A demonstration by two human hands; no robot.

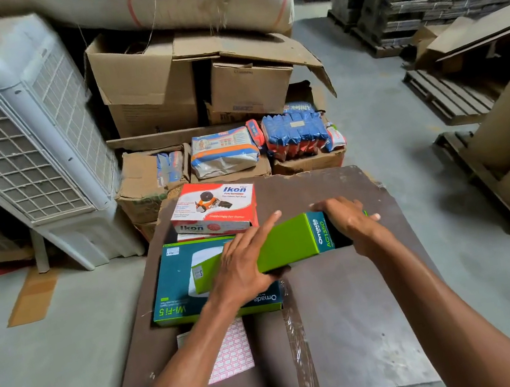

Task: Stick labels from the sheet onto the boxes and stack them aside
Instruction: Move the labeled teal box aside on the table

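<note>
An air cooler [10, 133] is standing left of the brown board [351, 312]. A teal box [177, 284] and a red box [215, 208] are lying on it. Both hands are holding a green box [284, 244] tilted above the teal one: left hand [245, 264] gripping its near end, right hand [349, 223] curled around the far end. The label sheet [234, 349] is lying under the left forearm.

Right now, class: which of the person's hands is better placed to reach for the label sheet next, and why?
Probably the left hand: the label sheet lies under the left forearm, while the right hand grips the far end of the green box.
</note>
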